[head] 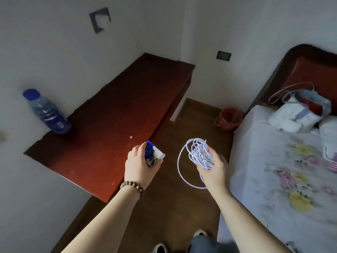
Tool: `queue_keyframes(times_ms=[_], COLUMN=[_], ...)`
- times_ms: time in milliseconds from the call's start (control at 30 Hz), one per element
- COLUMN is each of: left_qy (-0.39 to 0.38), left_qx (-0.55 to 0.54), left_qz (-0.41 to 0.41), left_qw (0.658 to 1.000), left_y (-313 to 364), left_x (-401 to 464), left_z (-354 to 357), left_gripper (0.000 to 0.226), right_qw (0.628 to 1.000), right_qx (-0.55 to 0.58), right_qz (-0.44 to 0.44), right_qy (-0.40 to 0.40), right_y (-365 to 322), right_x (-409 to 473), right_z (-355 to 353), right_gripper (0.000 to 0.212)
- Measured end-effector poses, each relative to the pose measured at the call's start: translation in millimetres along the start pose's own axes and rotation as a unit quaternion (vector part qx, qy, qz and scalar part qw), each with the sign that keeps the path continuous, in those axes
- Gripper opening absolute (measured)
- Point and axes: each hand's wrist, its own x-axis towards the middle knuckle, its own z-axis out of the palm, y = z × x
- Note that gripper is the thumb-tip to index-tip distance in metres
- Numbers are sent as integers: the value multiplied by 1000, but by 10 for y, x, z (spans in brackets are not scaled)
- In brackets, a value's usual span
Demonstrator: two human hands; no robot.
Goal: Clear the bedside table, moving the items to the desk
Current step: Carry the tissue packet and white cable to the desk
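Observation:
My left hand [139,165] grips a small blue and white box [154,153] with a flower print, just off the near right edge of the long red-brown desk [116,110]. To its right, my right hand [213,168] holds a bundle of white cable [199,153] over the floor, one loose loop hanging down past my wrist. A water bottle with a blue cap [47,112] stands at the desk's near left corner against the wall. The bedside table is out of view.
A bed with a floral sheet [284,170] fills the right side, with a bag [300,110] near the dark headboard. An orange bucket [228,118] sits on the wooden floor between desk and bed. My shoes show at the bottom edge.

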Motion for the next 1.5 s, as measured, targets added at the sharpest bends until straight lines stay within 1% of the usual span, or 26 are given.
queue_keyframes(times_ms=[100,267,400,567,667,800,900,1000,1067,1133,1200,1300,1400,1500], left_qy=[14,62,99,117,119,128,133,141,151,162,166,168,177,180], left_qx=[3,14,21,28,35,34,33,25,17,15,25,46,54,64], left_qz=[-22,-64,-115,-170,-189,-219,-237,-260,-270,-280,-283,-291,-317,-356], left_qw=[1000,996,988,978,974,967,962,955,951,946,944,941,930,915], left_y=[81,295,628,1027,1148,1138,1058,923,830,739,651,520,444,416], left_x=[442,1254,1944,2644,2962,3313,3581,3873,4060,4215,4335,4474,4582,4669], left_z=[147,492,783,1046,1159,1263,1314,1321,1303,1257,1195,1087,1034,1057], left_gripper=[76,76,77,78,79,79,80,79,79,79,79,79,79,79], right_qw=[999,995,988,979,975,965,955,941,926,901,867,818,775,722], right_qx=[-11,-10,-7,-7,-7,-9,-16,-34,-52,-80,-122,-171,-189,-185], right_qz=[-17,-59,-105,-135,-137,-155,-180,-214,-250,-310,-362,-413,-458,-523], right_qy=[-31,-77,-114,-155,-177,-212,-234,-261,-278,-293,-320,-362,-392,-414], right_y=[58,199,286,456,508,455,342,166,-11,-218,-411,-650,-845,-1025], right_x=[591,1804,2860,3944,4425,4906,5233,5522,5707,5896,6076,6295,6425,6482], right_z=[134,380,451,455,554,806,1107,1496,1770,2047,2315,2707,3041,3321], right_gripper=[62,61,60,60,61,60,59,65,67,65,66,69,68,67])
